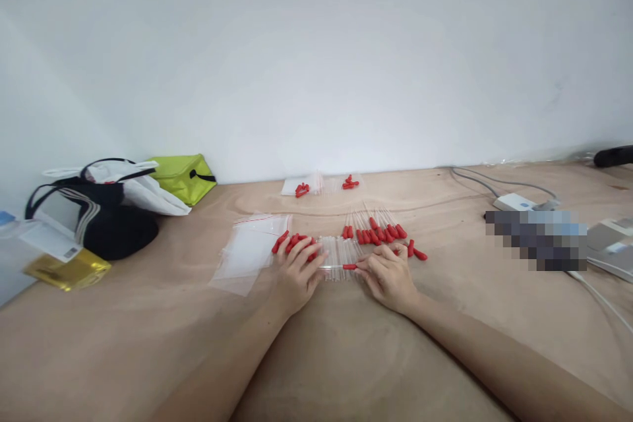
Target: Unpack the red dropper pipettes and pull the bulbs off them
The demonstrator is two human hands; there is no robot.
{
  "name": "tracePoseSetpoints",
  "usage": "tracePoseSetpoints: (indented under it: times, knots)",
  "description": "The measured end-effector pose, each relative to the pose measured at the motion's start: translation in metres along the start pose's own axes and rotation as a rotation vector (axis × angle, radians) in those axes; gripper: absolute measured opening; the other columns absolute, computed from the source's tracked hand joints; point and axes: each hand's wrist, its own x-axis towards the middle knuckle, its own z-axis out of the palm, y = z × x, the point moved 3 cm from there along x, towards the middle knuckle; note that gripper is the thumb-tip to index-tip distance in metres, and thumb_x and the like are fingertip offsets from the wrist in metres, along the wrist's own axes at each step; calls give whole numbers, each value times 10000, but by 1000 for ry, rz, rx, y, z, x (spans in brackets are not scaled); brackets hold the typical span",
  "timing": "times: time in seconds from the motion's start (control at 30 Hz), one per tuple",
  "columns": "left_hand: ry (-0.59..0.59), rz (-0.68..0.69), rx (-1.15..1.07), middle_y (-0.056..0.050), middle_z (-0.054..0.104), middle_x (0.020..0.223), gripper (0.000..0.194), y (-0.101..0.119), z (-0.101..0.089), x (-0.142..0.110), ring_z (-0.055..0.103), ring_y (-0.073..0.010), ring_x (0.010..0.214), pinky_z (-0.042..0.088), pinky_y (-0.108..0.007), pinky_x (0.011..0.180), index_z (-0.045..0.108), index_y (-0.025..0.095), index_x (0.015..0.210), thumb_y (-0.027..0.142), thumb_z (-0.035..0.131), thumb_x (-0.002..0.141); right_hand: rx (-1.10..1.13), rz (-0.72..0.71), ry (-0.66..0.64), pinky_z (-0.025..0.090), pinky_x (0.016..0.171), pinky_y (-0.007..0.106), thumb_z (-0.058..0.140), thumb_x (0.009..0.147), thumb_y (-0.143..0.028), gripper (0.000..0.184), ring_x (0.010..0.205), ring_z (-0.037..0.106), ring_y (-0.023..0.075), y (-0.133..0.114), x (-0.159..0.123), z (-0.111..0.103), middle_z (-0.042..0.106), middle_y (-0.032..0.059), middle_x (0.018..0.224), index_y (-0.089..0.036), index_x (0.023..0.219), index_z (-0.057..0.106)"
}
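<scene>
Between my hands a clear thin tube (330, 267) lies level, with a red rubber bulb (349, 267) at its right end. My left hand (298, 271) pinches the tube's left part, its fingers partly over a heap of loose red bulbs (282, 241). The bulb is in the closed fingertips of my right hand (388, 275). A row of clear tubes (339, 247) is spread on the table under and behind the held one. Beyond my right hand lie several tubes fitted with red bulbs (378, 232), thin ends pointing away. Two loose bulbs (420, 254) sit right of that hand.
Clear zip bags (250, 250) lie left of my left hand. Bagged red bulbs (301, 190) and tubes rest near the wall. Far left are a bottle of yellow liquid (69, 270), a black cap (116, 234) and a lime-green bag (185, 178). A power strip (514, 202) with cables lies right.
</scene>
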Motion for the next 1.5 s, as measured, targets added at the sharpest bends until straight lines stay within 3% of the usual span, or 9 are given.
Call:
tracePoseSetpoints:
  times: [0.13,0.3,0.53,0.9,1.5]
  knots:
    - [19,29,-13,26,684,815,112,11,-2,1,592,-178,863,212,-493,1000,628,253,878,269,544,806,28,-45,10,216,754,335,512,815,-238,114,676,486,103,-3,0,0,664,-49,734,-195,723,562]
    - [3,44,-40,30,679,719,116,17,4,0,612,-157,819,212,-493,1007,624,206,811,192,509,823,6,-51,-22,213,763,343,549,792,-287,88,692,483,112,-2,-1,3,657,-36,738,-209,812,584]
    - [29,68,-89,17,695,782,101,20,7,3,616,-167,888,193,-492,1035,614,186,825,164,515,816,-38,-88,-9,209,767,346,522,812,-286,115,701,475,114,-4,0,5,644,-18,736,-231,827,621]
    - [12,70,-114,32,685,689,142,20,1,-3,630,-154,853,238,-459,1023,596,192,748,143,484,820,-46,-164,-70,175,871,405,502,789,-234,105,680,435,115,-6,-5,3,575,-36,624,-228,767,604]
    - [-20,48,-140,35,679,665,172,20,1,-2,635,-150,852,196,-467,1040,600,206,736,143,467,826,36,-157,-91,136,924,433,470,792,-216,126,744,499,127,-6,-5,-5,599,-38,639,-221,778,595]
